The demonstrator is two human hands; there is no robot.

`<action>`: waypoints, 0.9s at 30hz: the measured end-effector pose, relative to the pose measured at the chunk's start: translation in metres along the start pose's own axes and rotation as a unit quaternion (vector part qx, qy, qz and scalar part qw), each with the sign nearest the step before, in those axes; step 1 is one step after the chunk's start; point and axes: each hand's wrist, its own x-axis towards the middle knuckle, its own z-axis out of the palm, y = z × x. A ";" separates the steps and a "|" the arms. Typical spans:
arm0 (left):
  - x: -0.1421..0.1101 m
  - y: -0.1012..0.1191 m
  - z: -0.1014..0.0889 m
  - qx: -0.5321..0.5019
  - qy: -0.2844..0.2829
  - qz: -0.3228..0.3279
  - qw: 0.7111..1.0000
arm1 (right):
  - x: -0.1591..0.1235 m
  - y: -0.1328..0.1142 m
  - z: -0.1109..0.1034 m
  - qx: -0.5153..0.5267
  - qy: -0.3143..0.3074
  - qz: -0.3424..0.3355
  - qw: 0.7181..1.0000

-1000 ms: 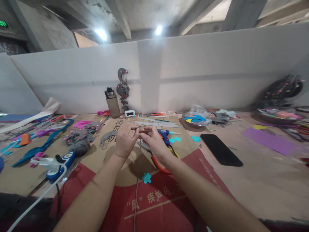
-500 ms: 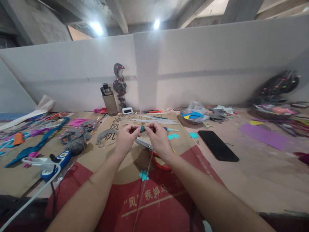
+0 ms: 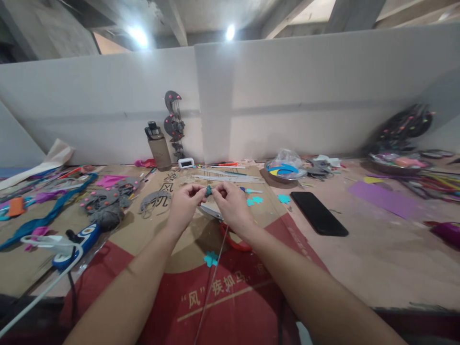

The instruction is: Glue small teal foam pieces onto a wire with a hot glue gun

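Observation:
My left hand [image 3: 184, 205] and my right hand [image 3: 233, 206] meet above the cardboard, fingertips pinched on a small dark green piece [image 3: 208, 191]. The piece looks folded or bunched; its exact kind is too small to tell. Below the hands lie scissors [image 3: 233, 243] with red handles, partly hidden by my right hand and wrist. A thin pale cord [image 3: 214, 282] runs from near my right hand down toward me. One turquoise flower cutout [image 3: 211, 259] lies on the cardboard nearer to me, and another turquoise cutout [image 3: 257, 200] is right of my right hand.
A black phone [image 3: 318, 213] lies to the right, with purple sheet [image 3: 383, 199] beyond. Behind stand a bottle [image 3: 159, 152], a small white clock-like device [image 3: 186, 163] and a bowl [image 3: 286, 178]. Left are a blue power strip [image 3: 84, 242] with a white cable and grey yarn [image 3: 109, 218].
The whole view has shifted slightly, so things appear a little further left. Both hands keep their pinch on the green piece, with only small finger movement.

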 end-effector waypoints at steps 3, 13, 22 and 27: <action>0.001 -0.002 0.000 0.007 -0.008 -0.004 1.000 | 0.001 0.000 0.000 -0.015 0.001 -0.002 1.000; 0.004 -0.010 0.000 0.014 -0.033 -0.005 0.999 | 0.001 0.003 -0.002 -0.066 -0.008 -0.036 0.997; 0.003 -0.006 -0.001 0.027 -0.060 -0.012 0.998 | 0.002 0.007 -0.003 -0.052 -0.013 -0.014 0.998; 0.003 -0.001 -0.004 0.036 -0.108 -0.023 0.993 | 0.003 0.008 -0.004 -0.009 -0.043 -0.022 0.999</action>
